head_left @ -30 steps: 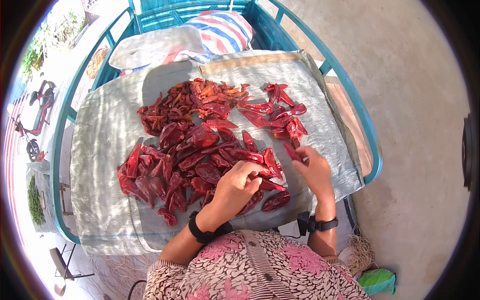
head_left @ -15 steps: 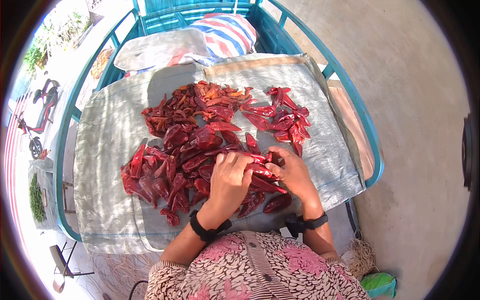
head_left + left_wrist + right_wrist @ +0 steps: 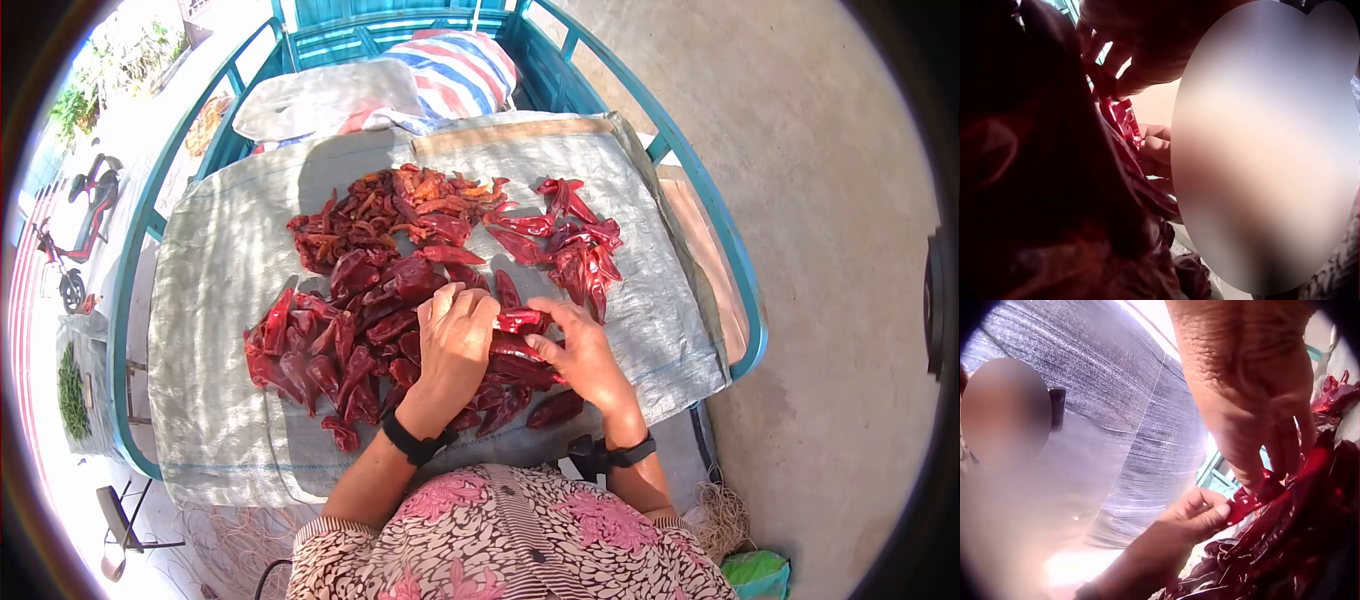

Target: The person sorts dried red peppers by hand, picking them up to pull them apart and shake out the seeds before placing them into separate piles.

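Observation:
Over the front of a heap of dried red peppers (image 3: 325, 375), my left hand (image 3: 455, 335) and right hand (image 3: 583, 355) meet at one glossy red pepper (image 3: 520, 320). In the right wrist view, the left thumb and forefinger pinch one end of this pepper (image 3: 1244, 507). The right thumb and fingers grip it from above, close beside them. Part of the same pepper (image 3: 1125, 119) shows between both hands in the dark left wrist view. More peppers lie right below the hands, partly hidden by them.
A grey woven sheet (image 3: 220, 300) carries the heap, shrivelled orange-red peppers (image 3: 450, 190) behind it and a smaller pepper group (image 3: 575, 270) at right. Teal cart rails (image 3: 742, 300) run along both sides. A striped bag (image 3: 470, 75) lies at the back.
My right hand has let go of a pepper at the right-hand group and moved left to meet the left hand. Both hands now hold a pepper over the heap.

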### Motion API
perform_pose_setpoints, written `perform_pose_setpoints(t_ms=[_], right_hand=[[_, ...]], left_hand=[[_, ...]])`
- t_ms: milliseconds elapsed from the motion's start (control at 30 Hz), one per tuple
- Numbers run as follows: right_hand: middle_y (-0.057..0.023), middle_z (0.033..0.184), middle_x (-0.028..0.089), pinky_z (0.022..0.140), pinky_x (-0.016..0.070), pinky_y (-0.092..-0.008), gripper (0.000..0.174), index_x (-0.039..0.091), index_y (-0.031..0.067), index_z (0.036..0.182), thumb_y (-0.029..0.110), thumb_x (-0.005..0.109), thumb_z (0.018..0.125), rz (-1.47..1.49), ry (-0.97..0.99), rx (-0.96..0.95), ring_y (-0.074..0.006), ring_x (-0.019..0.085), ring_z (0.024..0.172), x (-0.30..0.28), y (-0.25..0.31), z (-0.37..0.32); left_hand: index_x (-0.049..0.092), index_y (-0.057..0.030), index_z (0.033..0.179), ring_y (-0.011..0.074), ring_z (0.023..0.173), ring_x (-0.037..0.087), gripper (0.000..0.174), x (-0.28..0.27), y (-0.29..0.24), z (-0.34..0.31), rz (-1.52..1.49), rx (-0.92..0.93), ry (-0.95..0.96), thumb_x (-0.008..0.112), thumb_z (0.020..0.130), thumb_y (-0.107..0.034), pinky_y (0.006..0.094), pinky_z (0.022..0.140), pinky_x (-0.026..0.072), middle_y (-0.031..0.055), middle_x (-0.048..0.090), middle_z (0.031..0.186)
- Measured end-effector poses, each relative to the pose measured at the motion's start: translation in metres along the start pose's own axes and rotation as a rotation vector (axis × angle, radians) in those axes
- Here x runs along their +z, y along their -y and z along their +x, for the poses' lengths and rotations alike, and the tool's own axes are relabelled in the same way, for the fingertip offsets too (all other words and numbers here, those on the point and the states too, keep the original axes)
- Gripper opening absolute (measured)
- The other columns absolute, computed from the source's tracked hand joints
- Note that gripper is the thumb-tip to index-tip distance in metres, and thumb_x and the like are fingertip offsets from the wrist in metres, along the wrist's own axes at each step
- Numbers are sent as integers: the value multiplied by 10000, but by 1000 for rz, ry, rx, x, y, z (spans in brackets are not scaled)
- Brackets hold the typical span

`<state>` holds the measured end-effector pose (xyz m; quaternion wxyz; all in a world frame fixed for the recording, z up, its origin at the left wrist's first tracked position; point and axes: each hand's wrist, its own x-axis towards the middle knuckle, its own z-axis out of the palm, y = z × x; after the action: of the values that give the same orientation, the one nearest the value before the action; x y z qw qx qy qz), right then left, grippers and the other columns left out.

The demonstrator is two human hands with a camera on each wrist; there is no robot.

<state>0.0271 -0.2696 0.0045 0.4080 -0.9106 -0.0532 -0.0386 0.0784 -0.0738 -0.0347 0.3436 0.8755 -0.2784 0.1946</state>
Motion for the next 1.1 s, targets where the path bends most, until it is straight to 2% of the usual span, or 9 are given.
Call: perform_pose_setpoints(t_ms=[233,333,367,467,600,767,867,967,1100], right_hand=[[-123,1050,695,885,528,-355,297,670,50,1229,88,706,937,102,-40,-50,-251,675,958,-14,3,14],[-114,1037,693,865,530,-355,319,663,52,1238,78,717,924,132,-312,117,-234,670,937,-21,-4,30],[-111,1038,691,841,533,-358,331,660,54,1223,91,731,902,-73,-570,-6,-243,669,917,-20,-1,35],[-115,1063,681,829,534,-369,369,645,67,1235,116,744,882,-210,-381,70,-260,665,930,-18,0,41],[-143,1141,669,848,541,-446,497,579,110,1322,180,757,863,-429,26,39,-333,668,1048,14,2,45],[-191,1184,661,899,539,-495,588,519,110,1373,203,755,842,-460,43,56,-382,647,1116,39,-9,55],[-209,1161,668,895,539,-489,531,549,100,1342,151,723,842,-317,216,217,-384,645,1117,33,1,61],[-222,1105,673,903,525,-494,459,590,85,1283,115,692,837,-245,64,-23,-389,648,1092,25,-23,63],[-171,1091,659,910,503,-506,374,624,99,1219,131,666,849,-515,-129,29,-388,625,1068,-3,-4,77]], left_hand=[[648,-65,1084,327,1072,572,172,-21,-7,0,-354,-115,-100,660,913,-66,430,936,433,81,676,1135],[649,-66,1156,322,1075,575,271,-33,-9,-4,-349,-255,-96,690,889,-41,413,901,456,99,666,1172],[640,-67,1223,267,1070,592,302,-38,-6,-5,-259,-241,-50,678,925,-41,366,853,492,93,643,1153],[636,-62,1219,240,1080,585,284,-47,-4,-10,-392,-455,92,661,936,-41,359,832,498,90,633,1095],[634,-51,1193,269,1087,575,289,-43,3,-8,-278,-419,96,669,907,-54,376,890,495,115,631,1113],[652,-57,1159,330,1128,542,283,-34,14,-19,-197,-286,80,691,880,-77,421,971,460,126,626,1204],[663,-61,1141,341,1120,539,278,-36,14,-19,-145,-281,87,699,866,-75,426,979,454,123,624,1215],[661,-72,1139,343,1105,542,292,-33,21,-21,-133,-272,65,707,851,-69,427,968,455,120,623,1195],[651,-75,1108,327,1029,570,307,-23,30,-23,-109,-218,-10,728,813,-41,431,883,463,102,629,1121]])
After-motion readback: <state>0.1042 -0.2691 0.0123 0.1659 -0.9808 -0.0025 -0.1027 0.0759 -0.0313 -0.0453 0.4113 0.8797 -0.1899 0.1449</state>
